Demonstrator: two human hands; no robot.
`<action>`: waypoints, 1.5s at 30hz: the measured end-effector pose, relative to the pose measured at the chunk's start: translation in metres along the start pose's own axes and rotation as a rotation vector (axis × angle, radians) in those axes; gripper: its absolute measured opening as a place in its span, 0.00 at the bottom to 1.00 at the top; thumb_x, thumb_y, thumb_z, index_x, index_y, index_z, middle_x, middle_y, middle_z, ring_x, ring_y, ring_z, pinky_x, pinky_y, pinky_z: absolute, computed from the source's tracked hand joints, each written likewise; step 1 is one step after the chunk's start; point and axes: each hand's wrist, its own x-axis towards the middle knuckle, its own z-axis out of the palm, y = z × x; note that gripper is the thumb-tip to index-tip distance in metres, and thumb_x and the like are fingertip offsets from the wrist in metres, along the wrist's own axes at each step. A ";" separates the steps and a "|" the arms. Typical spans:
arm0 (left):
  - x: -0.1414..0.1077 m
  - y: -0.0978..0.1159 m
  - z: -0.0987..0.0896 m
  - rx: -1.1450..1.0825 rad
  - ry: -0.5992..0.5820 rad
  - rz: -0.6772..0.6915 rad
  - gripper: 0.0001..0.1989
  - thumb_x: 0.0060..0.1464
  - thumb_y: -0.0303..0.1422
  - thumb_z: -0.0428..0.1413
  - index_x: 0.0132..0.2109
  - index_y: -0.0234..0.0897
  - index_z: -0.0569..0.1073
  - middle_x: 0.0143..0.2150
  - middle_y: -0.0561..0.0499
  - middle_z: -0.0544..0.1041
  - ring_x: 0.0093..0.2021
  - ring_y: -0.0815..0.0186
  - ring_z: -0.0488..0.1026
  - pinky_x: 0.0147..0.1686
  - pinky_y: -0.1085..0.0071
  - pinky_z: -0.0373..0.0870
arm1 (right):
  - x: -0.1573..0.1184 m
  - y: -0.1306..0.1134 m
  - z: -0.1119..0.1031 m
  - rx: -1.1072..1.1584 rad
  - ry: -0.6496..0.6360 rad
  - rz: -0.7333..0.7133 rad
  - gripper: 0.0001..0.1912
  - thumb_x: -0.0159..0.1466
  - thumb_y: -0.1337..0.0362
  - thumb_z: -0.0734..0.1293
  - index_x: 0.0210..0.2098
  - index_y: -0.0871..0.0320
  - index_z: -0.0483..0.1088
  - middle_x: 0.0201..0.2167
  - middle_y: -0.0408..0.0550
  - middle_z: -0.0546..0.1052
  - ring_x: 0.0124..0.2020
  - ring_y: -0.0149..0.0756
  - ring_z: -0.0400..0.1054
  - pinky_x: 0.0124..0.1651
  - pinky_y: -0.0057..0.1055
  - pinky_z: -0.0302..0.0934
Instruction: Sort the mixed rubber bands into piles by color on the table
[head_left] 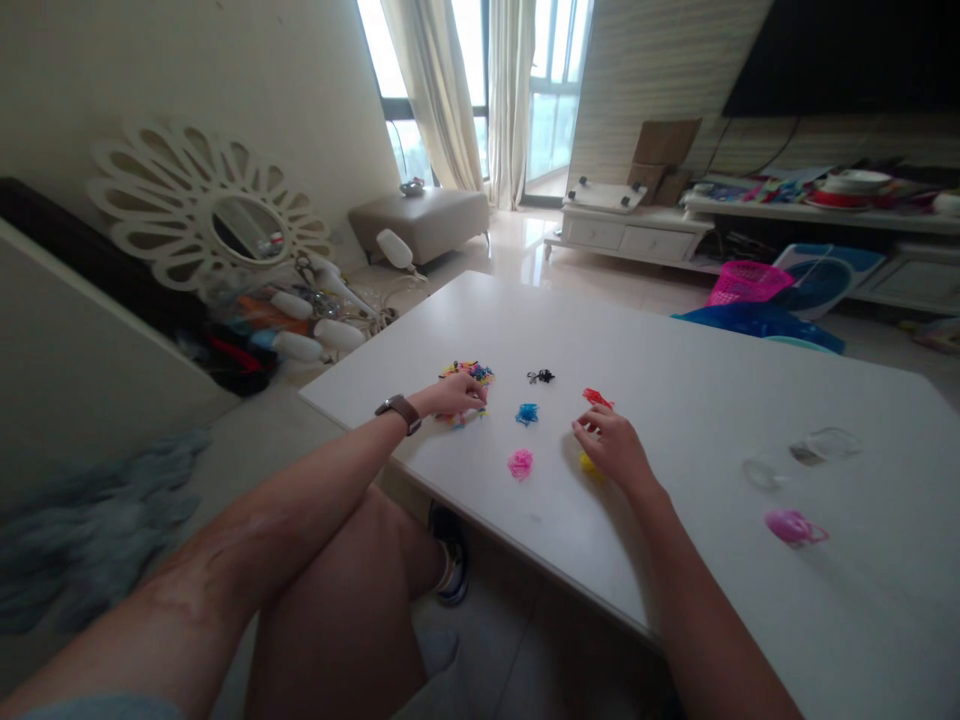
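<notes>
Left hand over mixed pile, pinch hidden. Right hand loosely curled, contents unclear; yellow pile under it, red pile just beyond. Sweeping low, that palm could mix the two colours.

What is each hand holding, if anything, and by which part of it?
This cannot be told. The left hand is at the multicoloured pile, the right hand near the red pile; no held thing shows clearly in either.
</notes>
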 end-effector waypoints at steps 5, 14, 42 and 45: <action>-0.003 0.003 -0.007 -0.531 0.010 -0.145 0.27 0.57 0.54 0.49 0.39 0.31 0.77 0.19 0.55 0.59 0.17 0.73 0.49 0.15 0.75 0.48 | 0.000 0.001 0.000 0.009 0.005 -0.014 0.12 0.64 0.60 0.62 0.27 0.57 0.73 0.31 0.48 0.74 0.31 0.37 0.68 0.36 0.33 0.63; -0.003 -0.008 -0.014 -0.855 -0.110 -0.236 0.28 0.58 0.55 0.46 0.38 0.34 0.75 0.20 0.55 0.56 0.16 0.74 0.46 0.14 0.77 0.43 | -0.001 0.000 0.000 0.006 -0.006 -0.004 0.12 0.64 0.60 0.62 0.27 0.56 0.73 0.31 0.48 0.74 0.31 0.37 0.69 0.35 0.33 0.63; -0.004 0.013 0.007 0.250 -0.048 -0.131 0.02 0.42 0.29 0.60 0.25 0.34 0.76 0.20 0.50 0.74 0.20 0.68 0.68 0.19 0.74 0.58 | -0.001 -0.002 0.000 -0.016 -0.019 -0.012 0.13 0.64 0.60 0.62 0.27 0.56 0.72 0.30 0.48 0.74 0.30 0.36 0.68 0.36 0.33 0.62; -0.005 0.018 0.004 0.139 -0.078 -0.056 0.07 0.44 0.34 0.60 0.28 0.34 0.77 0.21 0.51 0.73 0.21 0.69 0.67 0.20 0.74 0.59 | -0.001 -0.002 0.000 -0.013 -0.023 -0.018 0.13 0.64 0.60 0.62 0.27 0.56 0.72 0.30 0.48 0.74 0.29 0.36 0.68 0.35 0.33 0.62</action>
